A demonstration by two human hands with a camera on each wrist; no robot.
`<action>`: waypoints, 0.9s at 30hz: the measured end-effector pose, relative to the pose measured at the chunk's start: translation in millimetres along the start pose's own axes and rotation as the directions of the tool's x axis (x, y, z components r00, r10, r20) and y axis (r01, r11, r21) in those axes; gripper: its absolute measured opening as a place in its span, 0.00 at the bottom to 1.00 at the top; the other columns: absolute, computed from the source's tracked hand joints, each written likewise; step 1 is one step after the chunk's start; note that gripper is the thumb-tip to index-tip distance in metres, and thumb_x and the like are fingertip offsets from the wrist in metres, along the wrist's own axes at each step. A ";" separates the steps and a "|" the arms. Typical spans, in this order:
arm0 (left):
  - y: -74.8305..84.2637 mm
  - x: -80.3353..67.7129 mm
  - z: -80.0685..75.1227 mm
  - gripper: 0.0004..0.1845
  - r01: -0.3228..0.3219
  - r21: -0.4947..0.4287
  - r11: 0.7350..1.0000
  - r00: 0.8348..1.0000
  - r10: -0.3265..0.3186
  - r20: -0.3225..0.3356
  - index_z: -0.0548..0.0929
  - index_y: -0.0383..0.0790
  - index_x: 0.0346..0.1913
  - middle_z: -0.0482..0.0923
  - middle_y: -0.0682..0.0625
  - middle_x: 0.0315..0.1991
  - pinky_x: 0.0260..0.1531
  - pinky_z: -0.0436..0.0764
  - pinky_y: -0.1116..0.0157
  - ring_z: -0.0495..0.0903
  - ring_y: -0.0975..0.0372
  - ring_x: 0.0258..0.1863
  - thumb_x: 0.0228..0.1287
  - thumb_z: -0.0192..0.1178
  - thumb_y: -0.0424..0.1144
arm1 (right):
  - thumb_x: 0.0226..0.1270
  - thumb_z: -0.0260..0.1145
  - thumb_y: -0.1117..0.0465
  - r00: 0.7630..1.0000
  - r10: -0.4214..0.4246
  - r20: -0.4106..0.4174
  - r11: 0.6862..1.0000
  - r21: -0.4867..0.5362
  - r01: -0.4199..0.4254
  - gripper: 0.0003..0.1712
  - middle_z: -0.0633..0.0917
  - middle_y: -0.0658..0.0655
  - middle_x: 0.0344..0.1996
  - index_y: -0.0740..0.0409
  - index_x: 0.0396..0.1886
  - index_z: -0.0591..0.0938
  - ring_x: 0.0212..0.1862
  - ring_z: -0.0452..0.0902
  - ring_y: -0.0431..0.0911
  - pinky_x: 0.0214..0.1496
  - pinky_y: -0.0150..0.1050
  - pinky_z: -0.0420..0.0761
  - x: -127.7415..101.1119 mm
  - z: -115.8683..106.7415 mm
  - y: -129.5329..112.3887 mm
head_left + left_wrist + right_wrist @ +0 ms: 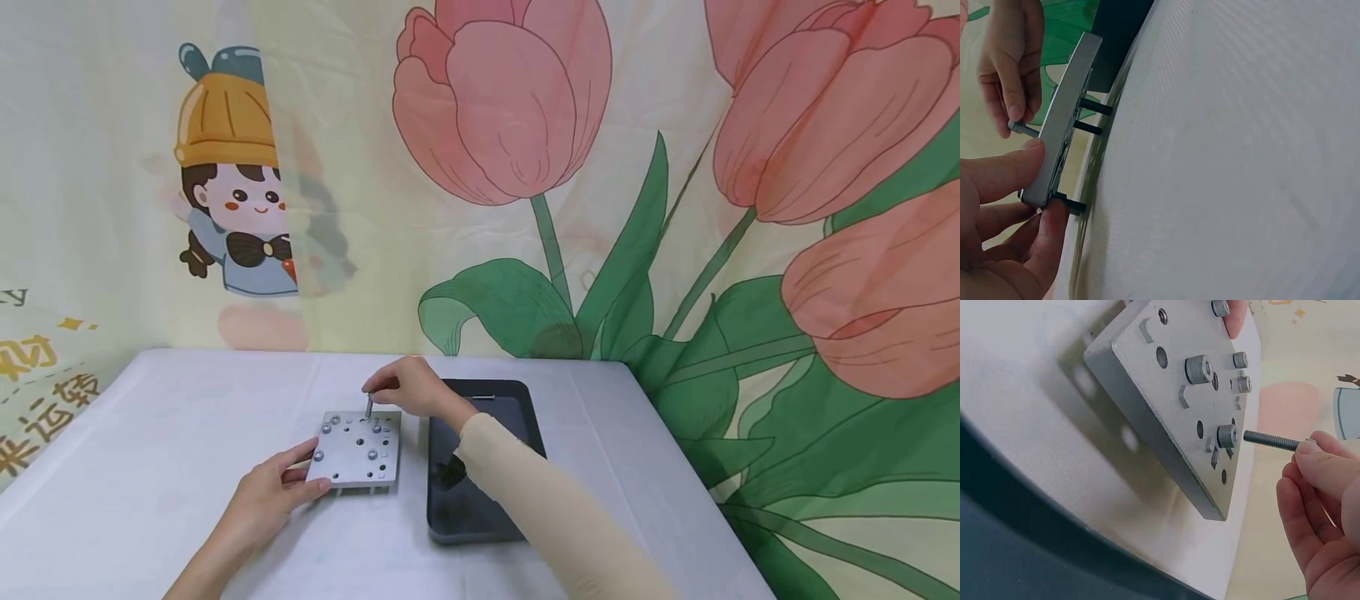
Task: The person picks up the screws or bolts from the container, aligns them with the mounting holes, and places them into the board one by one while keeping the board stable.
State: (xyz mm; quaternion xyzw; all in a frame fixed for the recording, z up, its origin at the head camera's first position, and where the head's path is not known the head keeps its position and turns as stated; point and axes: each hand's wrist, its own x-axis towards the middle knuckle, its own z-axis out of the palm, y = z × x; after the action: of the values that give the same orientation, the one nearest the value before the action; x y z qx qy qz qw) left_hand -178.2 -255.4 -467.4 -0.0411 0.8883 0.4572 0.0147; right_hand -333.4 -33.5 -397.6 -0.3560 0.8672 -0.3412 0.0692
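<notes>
My left hand [262, 500] grips the near left corner of a square metal plate [348, 467], thumb on the top face and fingers at the edge and below. The plate has round holes and slots, and several socket head screws stand in it. Threaded shanks [1088, 127] stick out of its underside in the left wrist view. Over the plate's far edge, my right hand [416, 387] pinches another socket head screw [1269, 440] near its head, threaded end toward the plate. In the right wrist view a small gap shows between that tip and the nearest seated screw [1227, 436].
A dark shallow tray [480, 521] lies right of the plate, partly behind my right forearm. A loose screw [483, 397] lies near its far end, and a dark patch [450, 472] inside is unclear. A white cloth covers the table [187, 433]; a printed curtain [360, 275] hangs behind.
</notes>
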 end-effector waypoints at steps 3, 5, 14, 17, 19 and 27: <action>-0.1 -0.2 0.3 0.45 -0.006 -0.002 1.000 1.000 0.006 -0.002 0.68 0.37 0.81 0.81 0.30 0.65 0.59 0.82 0.48 0.84 0.45 0.62 0.66 0.76 0.48 | 0.74 0.72 0.63 1.000 0.014 0.011 1.000 -0.004 -0.014 0.10 0.92 0.44 0.46 0.51 0.51 0.93 0.44 0.83 0.30 0.50 0.25 0.81 1.1 2.5 -1.7; 0.1 0.1 0.2 0.45 -0.008 0.000 1.000 1.000 0.008 -0.003 0.67 0.37 0.81 0.80 0.30 0.65 0.59 0.82 0.47 0.84 0.45 0.62 0.67 0.75 0.47 | 0.75 0.72 0.63 1.000 0.017 0.020 1.000 -0.010 -0.016 0.10 0.92 0.44 0.46 0.50 0.51 0.93 0.44 0.83 0.30 0.50 0.25 0.80 2.3 4.2 -2.2; 0.4 0.8 0.2 0.44 -0.004 -0.010 1.000 1.000 0.004 0.004 0.67 0.37 0.81 0.80 0.30 0.66 0.58 0.83 0.50 0.84 0.45 0.63 0.67 0.75 0.47 | 0.76 0.71 0.63 0.999 0.010 0.053 0.999 -0.049 -0.007 0.11 0.92 0.44 0.47 0.52 0.53 0.92 0.46 0.82 0.30 0.53 0.25 0.80 4.1 8.5 -5.0; 0.4 1.4 0.1 0.45 -0.002 -0.005 1.000 1.000 0.002 0.009 0.67 0.37 0.81 0.80 0.29 0.66 0.58 0.83 0.50 0.84 0.45 0.63 0.68 0.75 0.48 | 0.76 0.70 0.63 0.998 0.017 0.064 0.998 -0.058 -0.013 0.11 0.92 0.44 0.47 0.53 0.54 0.92 0.45 0.82 0.31 0.53 0.25 0.80 3.8 9.4 -6.1; 0.5 1.4 -0.2 0.45 0.000 -0.005 1.000 1.000 0.000 0.008 0.67 0.37 0.81 0.80 0.30 0.66 0.58 0.83 0.50 0.84 0.45 0.63 0.68 0.75 0.48 | 0.77 0.70 0.63 0.997 0.016 0.070 0.998 -0.060 -0.012 0.12 0.92 0.43 0.47 0.53 0.54 0.92 0.45 0.81 0.31 0.53 0.25 0.80 3.8 10.2 -6.6; -0.4 0.6 -0.8 0.44 -0.016 -0.006 1.000 1.000 0.016 0.001 0.67 0.37 0.81 0.80 0.30 0.65 0.56 0.84 0.51 0.85 0.46 0.61 0.67 0.75 0.47 | 0.76 0.71 0.62 0.996 0.025 0.083 0.995 -0.098 -0.017 0.11 0.91 0.40 0.46 0.49 0.53 0.93 0.45 0.80 0.30 0.51 0.24 0.79 4.7 15.5 -5.2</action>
State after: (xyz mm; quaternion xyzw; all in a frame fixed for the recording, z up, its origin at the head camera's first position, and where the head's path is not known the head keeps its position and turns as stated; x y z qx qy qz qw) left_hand -178.8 -256.2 -467.3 -0.0340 0.8872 0.4600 0.0115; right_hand -328.3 -47.7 -405.5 -0.3637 0.8829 -0.2825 0.0918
